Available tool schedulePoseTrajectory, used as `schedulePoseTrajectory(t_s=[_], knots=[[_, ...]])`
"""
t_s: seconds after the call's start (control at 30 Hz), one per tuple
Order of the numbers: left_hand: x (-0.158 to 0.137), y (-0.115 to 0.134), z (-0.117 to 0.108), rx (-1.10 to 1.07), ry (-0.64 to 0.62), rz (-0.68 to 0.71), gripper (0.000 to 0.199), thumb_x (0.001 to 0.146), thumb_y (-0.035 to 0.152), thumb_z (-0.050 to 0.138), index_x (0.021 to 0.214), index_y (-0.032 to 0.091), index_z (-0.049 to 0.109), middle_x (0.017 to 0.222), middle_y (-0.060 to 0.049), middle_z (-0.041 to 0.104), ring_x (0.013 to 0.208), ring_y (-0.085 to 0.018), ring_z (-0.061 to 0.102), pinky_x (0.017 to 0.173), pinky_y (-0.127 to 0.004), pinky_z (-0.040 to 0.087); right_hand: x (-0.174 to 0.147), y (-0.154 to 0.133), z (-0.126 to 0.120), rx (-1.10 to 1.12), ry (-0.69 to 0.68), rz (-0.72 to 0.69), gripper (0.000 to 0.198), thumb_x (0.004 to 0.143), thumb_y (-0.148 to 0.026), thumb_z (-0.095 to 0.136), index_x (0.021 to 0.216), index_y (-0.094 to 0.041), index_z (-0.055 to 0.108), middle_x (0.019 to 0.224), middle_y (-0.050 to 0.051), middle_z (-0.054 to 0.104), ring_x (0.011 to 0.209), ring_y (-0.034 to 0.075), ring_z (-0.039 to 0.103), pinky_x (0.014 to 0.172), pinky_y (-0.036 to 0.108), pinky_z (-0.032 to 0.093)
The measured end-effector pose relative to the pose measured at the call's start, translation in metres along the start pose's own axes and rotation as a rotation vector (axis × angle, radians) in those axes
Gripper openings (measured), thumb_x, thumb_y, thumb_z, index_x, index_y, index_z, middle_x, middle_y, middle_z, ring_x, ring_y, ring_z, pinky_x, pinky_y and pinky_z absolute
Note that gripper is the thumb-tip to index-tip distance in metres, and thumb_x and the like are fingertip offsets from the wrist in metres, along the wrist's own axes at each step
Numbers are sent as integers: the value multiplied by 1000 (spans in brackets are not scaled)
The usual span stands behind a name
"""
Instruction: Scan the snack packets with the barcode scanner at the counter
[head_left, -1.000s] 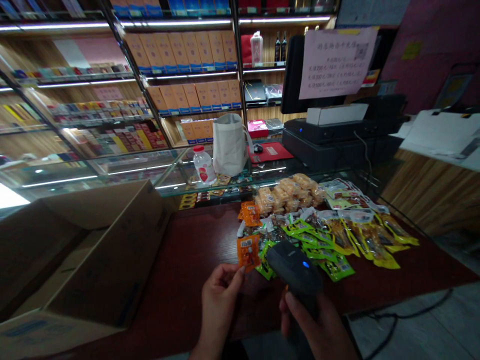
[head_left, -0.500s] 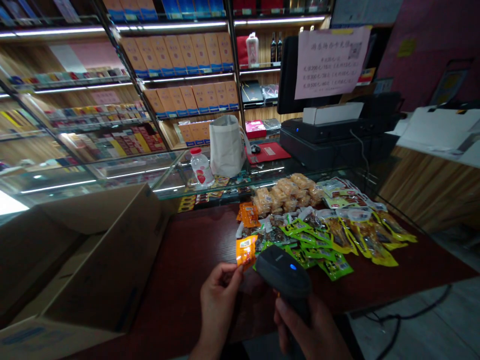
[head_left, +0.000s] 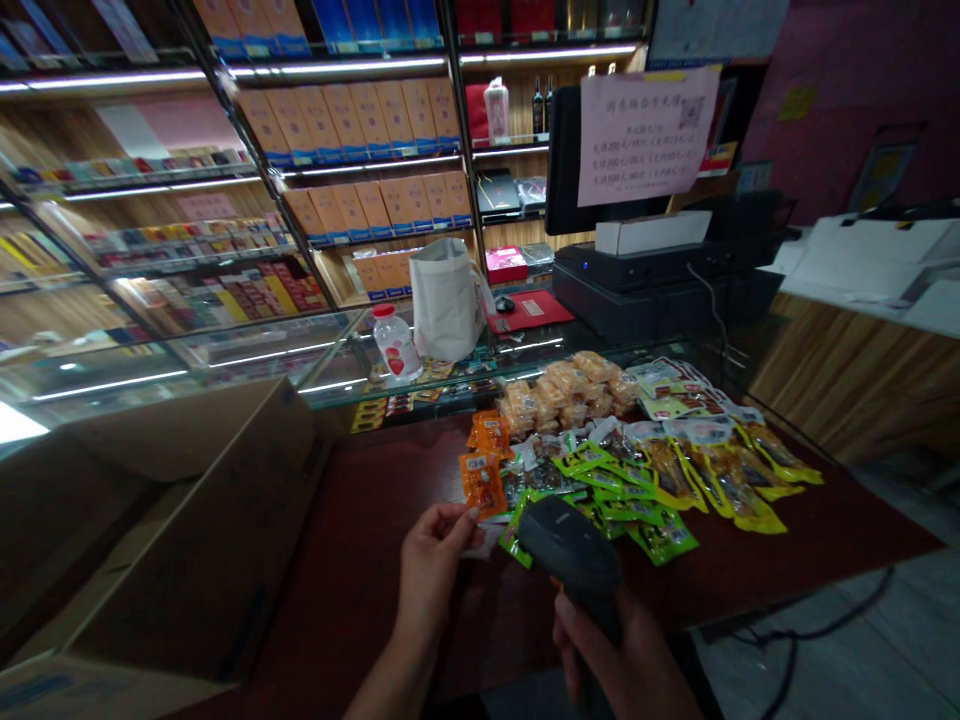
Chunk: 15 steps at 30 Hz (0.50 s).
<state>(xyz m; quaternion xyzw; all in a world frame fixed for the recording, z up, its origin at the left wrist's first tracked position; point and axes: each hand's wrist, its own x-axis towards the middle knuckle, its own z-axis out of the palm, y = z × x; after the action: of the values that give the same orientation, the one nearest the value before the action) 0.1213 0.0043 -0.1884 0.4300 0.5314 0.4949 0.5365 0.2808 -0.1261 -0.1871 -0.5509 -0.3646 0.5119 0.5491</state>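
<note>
My left hand (head_left: 437,545) pinches the lower corner of an orange snack packet (head_left: 482,484) between thumb and forefinger. More orange packets (head_left: 489,432) lie just behind it, on the dark red tabletop (head_left: 375,520). In my right hand (head_left: 622,650) is a black barcode scanner (head_left: 570,550), its head tilted toward the packets. Green snack packets (head_left: 652,530) lie in a loose pile beyond the scanner. Behind them are clear-wrapped tan snacks (head_left: 562,392) in a heap, and yellow-edged packets (head_left: 720,470) stretch to the right.
At the left stands a large open cardboard box (head_left: 247,520). A glass counter (head_left: 330,375) behind the table bears a bottle with a red cap (head_left: 396,345) and a white bag (head_left: 448,305). A monitor with a paper notice (head_left: 641,135) stands at the back right.
My left hand has moved left and slightly up with the orange packet, which now lies lower, close to the other orange ones. The scanner's blue light no longer shows.
</note>
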Motion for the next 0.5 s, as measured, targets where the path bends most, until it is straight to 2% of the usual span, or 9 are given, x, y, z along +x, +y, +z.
schedulePoseTrajectory(t_s=[0.1,0.27,0.4,0.5], knots=[[31,9,13,-61,-11,-41,37,55,34,87,75,14,64,60,1,68,50,-10,62,53,-20,52,4,11,-4,39,30,-3,62,79,-79,61,74,-17,61,48,-1,58,36,12,50,41,21,40],[71,16,38,-63,-30,-62,26,59,22,82,71,13,60,56,-2,66,49,-12,64,51,-21,54,5,22,-8,69,97,-16,63,77,-79,64,79,-16,63,59,2,65,34,10,48,38,20,38],[82,14,48,-44,-26,-71,26,61,20,82,66,15,57,53,-2,64,47,-13,65,48,-20,53,5,26,-10,86,119,-2,67,74,-82,65,84,-15,65,58,2,64,34,11,50,36,21,40],[84,12,49,-24,-28,-63,30,61,26,84,65,15,56,51,0,62,42,-12,61,42,-19,49,8,33,-11,71,144,7,69,70,-84,66,82,-16,65,56,1,63,34,12,51,36,21,40]])
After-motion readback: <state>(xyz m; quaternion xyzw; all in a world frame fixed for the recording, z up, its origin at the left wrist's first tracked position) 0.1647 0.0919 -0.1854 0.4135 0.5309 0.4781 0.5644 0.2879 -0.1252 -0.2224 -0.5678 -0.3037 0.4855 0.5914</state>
